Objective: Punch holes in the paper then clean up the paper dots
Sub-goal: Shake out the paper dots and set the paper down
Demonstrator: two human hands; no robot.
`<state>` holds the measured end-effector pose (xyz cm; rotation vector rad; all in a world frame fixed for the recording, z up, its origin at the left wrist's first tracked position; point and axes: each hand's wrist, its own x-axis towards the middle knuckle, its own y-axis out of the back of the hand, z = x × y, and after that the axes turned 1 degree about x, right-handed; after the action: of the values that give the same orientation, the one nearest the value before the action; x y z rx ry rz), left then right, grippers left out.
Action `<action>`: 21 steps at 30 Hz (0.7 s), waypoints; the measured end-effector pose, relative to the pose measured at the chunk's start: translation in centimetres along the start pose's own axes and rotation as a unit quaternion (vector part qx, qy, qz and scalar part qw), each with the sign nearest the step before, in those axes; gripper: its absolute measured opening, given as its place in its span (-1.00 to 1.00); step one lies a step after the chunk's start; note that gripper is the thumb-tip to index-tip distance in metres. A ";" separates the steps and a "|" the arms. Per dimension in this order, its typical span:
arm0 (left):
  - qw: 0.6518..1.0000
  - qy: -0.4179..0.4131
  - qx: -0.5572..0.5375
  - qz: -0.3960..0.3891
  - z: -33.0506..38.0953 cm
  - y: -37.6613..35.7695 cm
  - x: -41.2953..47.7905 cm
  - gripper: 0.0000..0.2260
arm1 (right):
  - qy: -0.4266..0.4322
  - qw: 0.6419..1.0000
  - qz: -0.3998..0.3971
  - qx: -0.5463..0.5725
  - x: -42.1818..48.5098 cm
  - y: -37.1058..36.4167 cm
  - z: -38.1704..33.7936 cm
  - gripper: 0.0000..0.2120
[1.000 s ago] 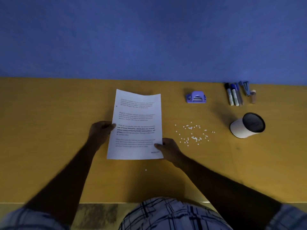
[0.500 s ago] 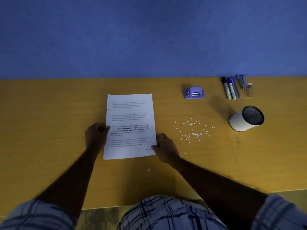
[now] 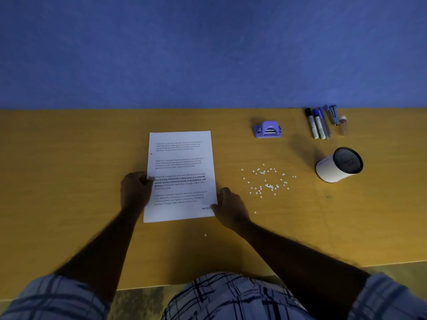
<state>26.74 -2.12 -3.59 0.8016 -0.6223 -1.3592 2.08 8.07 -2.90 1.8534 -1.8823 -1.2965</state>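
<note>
A white printed sheet of paper (image 3: 181,162) lies flat on the yellow table (image 3: 57,181), with a small hole near its upper left edge. My left hand (image 3: 135,190) grips its left edge at mid-height. My right hand (image 3: 230,207) holds the lower right corner. Several white paper dots (image 3: 265,181) lie scattered on the table to the right of the sheet; one stray dot (image 3: 205,235) sits below the paper. The purple hole punch (image 3: 268,129) stands farther back, right of the sheet, untouched.
A white cup with a dark mesh inside (image 3: 338,165) lies tilted at the right. Markers and pens (image 3: 320,123) lie in a row at the back right by the blue wall (image 3: 208,54). The table's near edge runs just above my lap.
The paper, curled and lifted a second ago, has been lowered flat onto the table and squared up. Both hands stayed on its edges.
</note>
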 end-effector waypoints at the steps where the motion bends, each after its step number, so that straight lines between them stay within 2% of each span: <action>1: 1.000 -0.006 0.006 -0.001 -0.1 0.1 -0.1 -0.86 | 0.000 1.000 0.003 -0.006 0.0 0.1 0.2 -0.57; 6: 0.999 0.009 0.041 0.006 -0.7 0.2 -1.6 -0.77 | 0.039 0.999 -0.005 -0.036 -0.6 0.9 1.4 -0.69; 11: 0.993 -0.102 0.038 0.035 -0.6 -0.5 -5.2 -0.75 | 0.157 0.984 0.008 -0.078 -1.8 1.2 3.2 -0.83; 16: 0.984 -0.164 0.067 -0.021 -0.2 -2.1 -9.1 -0.73 | 0.307 0.938 0.017 -0.163 -3.1 1.4 5.3 -0.67; 21: 0.973 -0.207 0.080 -0.066 0.5 -3.3 -12.3 -0.69 | 0.377 0.900 -0.039 -0.214 -4.4 0.3 7.5 -0.48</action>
<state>22.79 9.91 -5.15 0.6981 -1.0307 -1.6306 -2.32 15.18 -5.31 1.8167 -1.0337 -0.7388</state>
